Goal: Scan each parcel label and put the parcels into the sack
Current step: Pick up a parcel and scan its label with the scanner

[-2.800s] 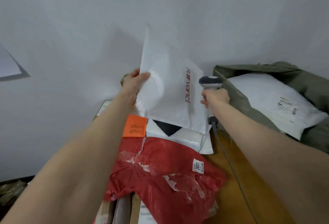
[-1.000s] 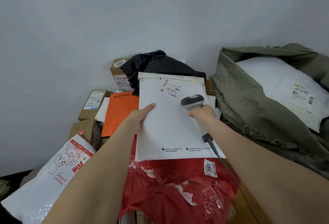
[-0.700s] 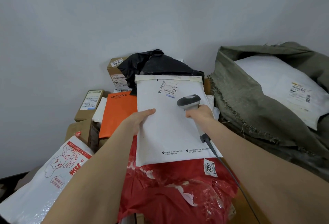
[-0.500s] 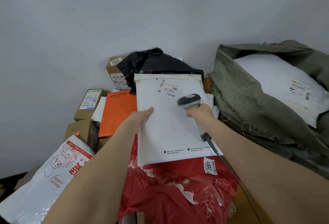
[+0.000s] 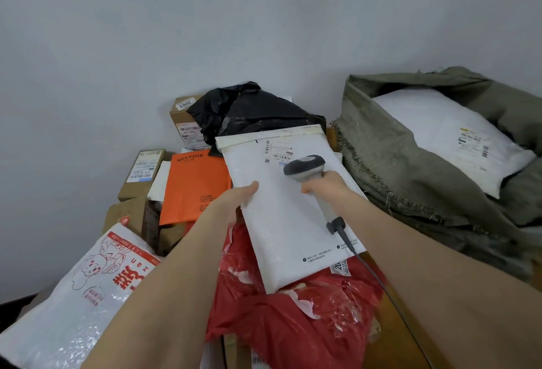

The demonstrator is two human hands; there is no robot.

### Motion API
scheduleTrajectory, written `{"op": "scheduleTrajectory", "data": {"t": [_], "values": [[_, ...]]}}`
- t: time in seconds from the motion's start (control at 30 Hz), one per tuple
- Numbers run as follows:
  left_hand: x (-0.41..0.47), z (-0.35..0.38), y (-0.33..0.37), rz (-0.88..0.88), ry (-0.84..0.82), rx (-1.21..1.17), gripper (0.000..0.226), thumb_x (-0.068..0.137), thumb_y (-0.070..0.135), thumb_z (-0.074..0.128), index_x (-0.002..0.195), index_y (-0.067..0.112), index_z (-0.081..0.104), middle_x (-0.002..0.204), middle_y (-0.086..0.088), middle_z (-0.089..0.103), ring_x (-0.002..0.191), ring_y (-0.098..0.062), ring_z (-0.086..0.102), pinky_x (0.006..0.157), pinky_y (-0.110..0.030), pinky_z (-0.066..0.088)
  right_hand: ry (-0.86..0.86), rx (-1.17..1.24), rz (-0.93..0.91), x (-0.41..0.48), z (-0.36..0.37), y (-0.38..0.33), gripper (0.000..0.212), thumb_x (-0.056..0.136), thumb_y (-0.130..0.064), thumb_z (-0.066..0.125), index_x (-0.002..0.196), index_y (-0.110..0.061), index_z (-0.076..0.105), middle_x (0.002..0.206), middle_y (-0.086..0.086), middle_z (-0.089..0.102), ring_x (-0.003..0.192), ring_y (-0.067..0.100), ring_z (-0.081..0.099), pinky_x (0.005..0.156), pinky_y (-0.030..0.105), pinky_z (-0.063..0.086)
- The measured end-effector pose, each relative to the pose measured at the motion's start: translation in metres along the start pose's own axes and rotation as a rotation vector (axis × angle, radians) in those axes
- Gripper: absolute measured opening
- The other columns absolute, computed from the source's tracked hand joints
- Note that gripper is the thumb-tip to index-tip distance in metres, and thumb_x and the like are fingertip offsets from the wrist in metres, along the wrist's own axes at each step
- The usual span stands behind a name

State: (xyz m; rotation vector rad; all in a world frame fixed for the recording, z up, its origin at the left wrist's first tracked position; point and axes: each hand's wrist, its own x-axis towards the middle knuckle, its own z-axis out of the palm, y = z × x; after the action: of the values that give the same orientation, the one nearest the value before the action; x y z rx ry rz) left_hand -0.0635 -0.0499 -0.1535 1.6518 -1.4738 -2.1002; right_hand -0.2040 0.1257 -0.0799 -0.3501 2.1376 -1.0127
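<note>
**Item:** white padded mailer (image 5: 281, 222), left of the sack (image 5: 381, 169), lying tilted over a red parcel (image 5: 293, 327). Its label (image 5: 278, 150) is at the far end, face up.

**Left hand** (image 5: 234, 202): pinches the mailer's left edge, thumb on top; the other fingers are hidden beneath.

**Right hand** (image 5: 322, 188): wrapped round the handle of the scanner (image 5: 305, 167), whose head points at the label from close by.

**Hazards, as judged:**
- A one-edge hold lets the soft mailer sag or swing, so the barcode may misread.
- The cable (image 5: 378, 277) trails across the mailer and could snag on the carry to the sack.
- The loose heap left of the sack may slide.

**Sack:** olive, woven, mouth open, with one white parcel (image 5: 440, 133) inside.

**Surface:** wooden table (image 5: 396, 339), with a bare strip in front of the sack. An orange parcel (image 5: 193, 189), a black bag (image 5: 249, 110) and cardboard boxes (image 5: 143, 172) lie left of the sack.

**Room:** a plain pale wall (image 5: 205, 16) stands behind the sack.
</note>
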Motion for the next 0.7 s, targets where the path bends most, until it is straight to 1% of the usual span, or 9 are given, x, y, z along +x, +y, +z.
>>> {"op": "scheduleTrajectory", "data": {"t": [0.1, 0.17, 0.2, 0.27, 0.33, 0.4, 0.5, 0.6, 0.7], "values": [[-0.027, 0.014, 0.009, 0.079, 0.054, 0.012, 0.067, 0.074, 0.029, 0.08, 0.127, 0.0, 0.053, 0.13, -0.011, 0.058, 0.118, -0.034, 0.055, 0.103, -0.049, 0.043, 0.023, 0.056, -0.016, -0.007, -0.005, -0.002, 0.029, 0.085, -0.011, 0.066, 0.113, -0.007, 0.057, 0.101, 0.01, 0.056, 0.092, 0.025, 0.051, 0.081, 0.031, 0.042], [-0.046, 0.026, 0.015, 0.168, 0.066, -0.023, 0.045, 0.087, 0.014, 0.069, 0.124, -0.004, 0.051, 0.123, -0.012, 0.059, 0.113, -0.036, 0.058, 0.097, -0.048, 0.048, 0.054, 0.114, -0.04, -0.015, -0.011, -0.008, 0.023, 0.085, -0.009, 0.066, 0.107, -0.007, 0.057, 0.092, 0.009, 0.058, 0.083, 0.023, 0.054, 0.075, 0.031, 0.043], [-0.052, 0.029, 0.017, 0.205, 0.056, -0.061, 0.039, 0.091, 0.009, 0.064, 0.125, -0.005, 0.05, 0.12, -0.014, 0.06, 0.112, -0.035, 0.059, 0.095, -0.047, 0.048, 0.067, 0.166, -0.048, -0.019, -0.014, -0.013, 0.02, 0.085, -0.007, 0.066, 0.104, -0.006, 0.058, 0.086, 0.008, 0.059, 0.077, 0.022, 0.056, 0.071, 0.03, 0.044], [-0.061, 0.033, 0.019, 0.252, 0.047, -0.1, 0.036, 0.093, 0.005, 0.059, 0.127, -0.005, 0.05, 0.122, -0.016, 0.06, 0.111, -0.035, 0.06, 0.096, -0.048, 0.049, 0.08, 0.309, -0.055, -0.027, -0.021, -0.024, 0.014, 0.084, -0.002, 0.062, 0.098, -0.003, 0.061, 0.075, 0.01, 0.064, 0.062, 0.021, 0.062, 0.059, 0.028, 0.047], [-0.071, 0.035, 0.021, 0.278, 0.06, -0.137, 0.036, 0.093, 0.007, 0.058, 0.126, -0.003, 0.052, 0.12, -0.016, 0.061, 0.107, -0.034, 0.061, 0.095, -0.049, 0.05, 0.087, 0.4, -0.083, -0.039, -0.029, -0.038, 0.006, 0.084, -0.001, 0.06, 0.09, -0.001, 0.061, 0.064, 0.012, 0.066, 0.052, 0.021, 0.062, 0.053, 0.027, 0.047], [-0.079, 0.035, 0.021, 0.299, 0.075, -0.18, 0.032, 0.093, 0.008, 0.058, 0.123, -0.002, 0.054, 0.114, -0.015, 0.063, 0.105, -0.033, 0.062, 0.095, -0.049, 0.05, 0.074, 0.423, -0.125, -0.056, -0.037, -0.05, 0.002, 0.085, -0.002, 0.06, 0.087, -0.002, 0.059, 0.061, 0.014, 0.065, 0.051, 0.021, 0.061, 0.055, 0.028, 0.049], [-0.089, 0.032, 0.015, 0.319, 0.086, -0.25, 0.031, 0.094, 0.007, 0.057, 0.124, -0.002, 0.054, 0.108, -0.012, 0.063, 0.103, -0.032, 0.062, 0.096, -0.048, 0.049, 0.028, 0.412, -0.181, -0.084, -0.045, -0.063, 0.003, 0.087, -0.003, 0.06, 0.088, -0.002, 0.058, 0.063, 0.015, 0.064, 0.051, 0.02, 0.059, 0.054, 0.027, 0.048], [-0.096, 0.029, 0.008, 0.33, 0.092, -0.319, 0.033, 0.095, 0.007, 0.056, 0.127, -0.001, 0.053, 0.113, -0.012, 0.062, 0.109, -0.035, 0.06, 0.097, -0.051, 0.048, -0.013, 0.361, -0.201, -0.102, -0.046, -0.069, 0.007, 0.087, -0.006, 0.061, 0.093, -0.004, 0.06, 0.062, 0.013, 0.066, 0.051, 0.018, 0.059, 0.053, 0.024, 0.049], [-0.1, 0.025, 0.0, 0.32, 0.115, -0.38, 0.035, 0.094, 0.008, 0.057, 0.128, 0.0, 0.052, 0.121, -0.014, 0.061, 0.112, -0.035, 0.059, 0.099, -0.052, 0.047, -0.034, 0.329, -0.202, -0.114, -0.044, -0.071, 0.004, 0.088, -0.008, 0.061, 0.091, -0.006, 0.06, 0.066, 0.013, 0.067, 0.052, 0.017, 0.059, 0.055, 0.025, 0.05]]}}
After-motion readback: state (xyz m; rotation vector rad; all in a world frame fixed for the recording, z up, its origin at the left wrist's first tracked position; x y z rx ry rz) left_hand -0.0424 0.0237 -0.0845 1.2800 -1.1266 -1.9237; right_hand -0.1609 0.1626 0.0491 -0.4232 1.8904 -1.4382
